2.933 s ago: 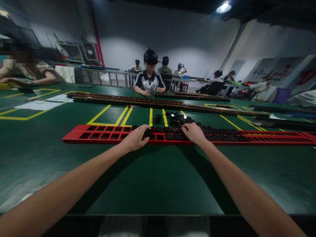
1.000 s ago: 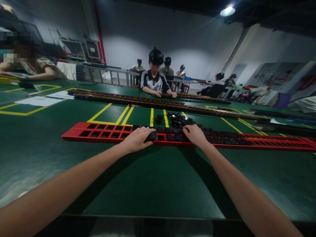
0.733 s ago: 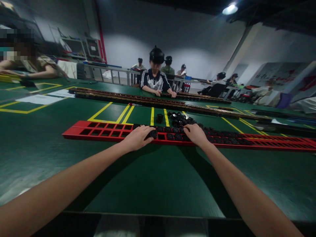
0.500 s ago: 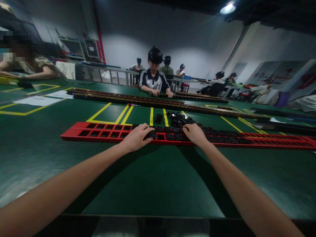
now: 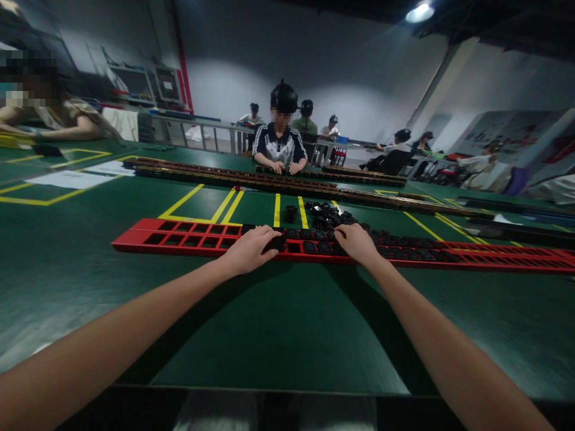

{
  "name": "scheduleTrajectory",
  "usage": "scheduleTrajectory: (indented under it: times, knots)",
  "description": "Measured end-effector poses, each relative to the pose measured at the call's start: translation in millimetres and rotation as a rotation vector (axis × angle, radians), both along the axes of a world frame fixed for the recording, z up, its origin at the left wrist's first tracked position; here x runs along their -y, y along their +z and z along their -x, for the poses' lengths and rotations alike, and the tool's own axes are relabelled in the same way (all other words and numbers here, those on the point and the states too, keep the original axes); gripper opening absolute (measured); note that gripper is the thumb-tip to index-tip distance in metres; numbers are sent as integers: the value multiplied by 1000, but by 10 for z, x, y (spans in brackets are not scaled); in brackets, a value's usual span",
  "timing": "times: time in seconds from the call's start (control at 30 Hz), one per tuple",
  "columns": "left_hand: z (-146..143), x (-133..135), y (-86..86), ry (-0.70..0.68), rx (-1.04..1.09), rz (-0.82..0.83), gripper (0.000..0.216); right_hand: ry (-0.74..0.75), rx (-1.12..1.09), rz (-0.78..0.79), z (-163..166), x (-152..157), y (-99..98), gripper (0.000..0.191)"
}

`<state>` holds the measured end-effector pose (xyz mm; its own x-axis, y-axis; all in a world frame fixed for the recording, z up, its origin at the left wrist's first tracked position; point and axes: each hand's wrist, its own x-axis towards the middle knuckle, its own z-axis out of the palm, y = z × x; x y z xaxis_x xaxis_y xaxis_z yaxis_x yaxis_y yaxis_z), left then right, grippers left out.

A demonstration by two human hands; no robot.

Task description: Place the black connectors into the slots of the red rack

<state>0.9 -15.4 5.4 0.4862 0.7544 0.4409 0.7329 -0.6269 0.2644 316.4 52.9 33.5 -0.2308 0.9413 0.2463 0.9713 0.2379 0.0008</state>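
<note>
A long red tray (image 5: 148,246) with two rows of square openings lies across the table before me. Its left openings are bare, while black square pieces (image 5: 309,246) sit in the middle ones. My left hand (image 5: 249,250) has thumb and fingers closed around a dark square piece (image 5: 275,242) over the front row. An open slot shows just right of that piece. Further right, my right hand (image 5: 357,244) rests at the tray with its fingers bent together by the back row; what is under its fingertips is hidden.
Behind the tray lies a heap of loose black pieces (image 5: 326,214), with a single black piece (image 5: 290,213) to its left. Long dark strips (image 5: 233,179) cross the green table (image 5: 278,335) further back. A person (image 5: 281,140) works opposite; white papers (image 5: 67,178) lie left.
The square piece in my left hand has tilted, so its marked face shows less. My right hand stays nearly in place. Across the table, the person's hands have come closer together.
</note>
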Motion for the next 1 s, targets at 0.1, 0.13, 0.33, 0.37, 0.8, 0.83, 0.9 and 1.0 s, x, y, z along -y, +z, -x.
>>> scheduleTrajectory:
  times: [0.1,0.13,0.33,0.37,0.8,0.83,0.9,1.0]
  knots:
    - [10,-9,-3,7,-15,4,39,-12,-3,2,-1,-4,-4,37]
    - [13,-12,-4,6,-17,6,39,-16,-1,1,1,-6,-5,37]
    - [10,-47,-24,-4,-100,-19,35,-24,4,7,8,-20,-3,38]
    - [6,-52,-31,-5,-101,-25,35,-22,2,5,6,-20,-4,38]
    - [-13,-13,-24,-56,-23,-108,28,-8,-15,-3,-20,-34,-24,39]
    - [-16,-16,-24,-56,-22,-106,27,-8,-14,-1,-18,-35,-22,39]
    - [-22,-17,-23,-47,-23,-103,26,-9,-10,3,-13,-30,-16,38]
    - [-31,-7,-21,-24,-29,-99,25,0,-1,1,-2,-14,-6,38]
